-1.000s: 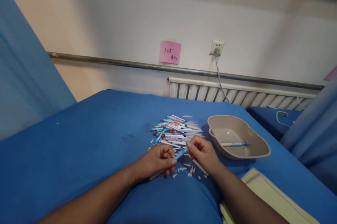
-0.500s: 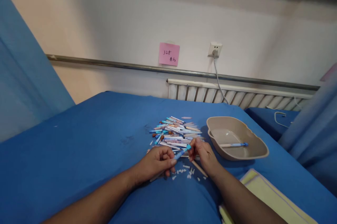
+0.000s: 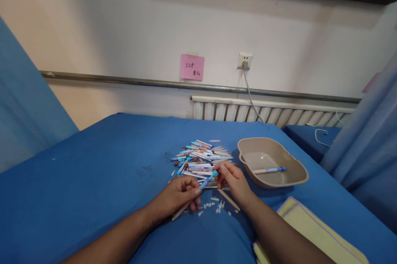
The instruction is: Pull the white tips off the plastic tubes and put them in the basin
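My left hand is closed around a pen with a blue upper barrel, a teal end and a beige lower part that sticks out below the palm. The teal end points up toward my right hand. My right fingers are curled together right at that end; whether they touch it or pinch some small piece is hidden. Behind both hands lies a heap of pens in white, blue, teal and brown. Small white pieces are scattered on the blue cloth below, near a beige stick-like piece.
A beige basin stands to the right with a blue and beige pen inside. A folded yellow cloth lies by my right forearm. Blue curtains hang at both sides. Beyond the bed are a radiator and a wall rail.
The view has shifted slightly, so everything sits a little further left. The beige lower part of the pen shows more below my left hand. Both hands keep nearly the same hold.
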Demonstrator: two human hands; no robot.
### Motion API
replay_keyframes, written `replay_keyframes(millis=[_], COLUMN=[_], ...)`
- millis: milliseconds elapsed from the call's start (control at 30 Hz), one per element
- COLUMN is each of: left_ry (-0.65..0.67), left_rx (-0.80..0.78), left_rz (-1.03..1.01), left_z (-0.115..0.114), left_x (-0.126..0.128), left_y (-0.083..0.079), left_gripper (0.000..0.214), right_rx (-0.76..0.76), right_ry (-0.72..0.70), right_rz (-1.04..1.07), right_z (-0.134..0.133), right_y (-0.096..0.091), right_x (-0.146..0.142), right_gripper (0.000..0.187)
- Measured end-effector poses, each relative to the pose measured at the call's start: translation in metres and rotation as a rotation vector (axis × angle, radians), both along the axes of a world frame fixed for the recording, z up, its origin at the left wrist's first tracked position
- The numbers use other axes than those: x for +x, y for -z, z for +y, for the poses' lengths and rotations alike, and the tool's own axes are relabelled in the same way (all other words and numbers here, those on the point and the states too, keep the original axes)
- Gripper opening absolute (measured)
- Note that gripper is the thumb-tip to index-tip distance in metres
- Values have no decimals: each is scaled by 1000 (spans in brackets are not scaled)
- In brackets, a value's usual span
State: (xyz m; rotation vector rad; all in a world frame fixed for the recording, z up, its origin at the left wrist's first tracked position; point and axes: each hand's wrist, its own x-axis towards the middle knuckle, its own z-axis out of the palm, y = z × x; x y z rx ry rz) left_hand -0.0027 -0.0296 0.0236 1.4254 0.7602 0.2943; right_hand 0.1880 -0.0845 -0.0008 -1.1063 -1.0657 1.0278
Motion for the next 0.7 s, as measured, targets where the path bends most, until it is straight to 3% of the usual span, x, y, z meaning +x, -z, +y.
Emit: replay_keyframes(millis=[700], left_ry=[36], left_rx=[32], left_rz=[-11], left_z=[5], left_x=[-1], left_y=[10], left_gripper=[38], right_rx=[46], right_ry=[-12], right_rz=[-52], right_z=[-4], right_y=[-4], right_x=[-5], right_gripper=[34])
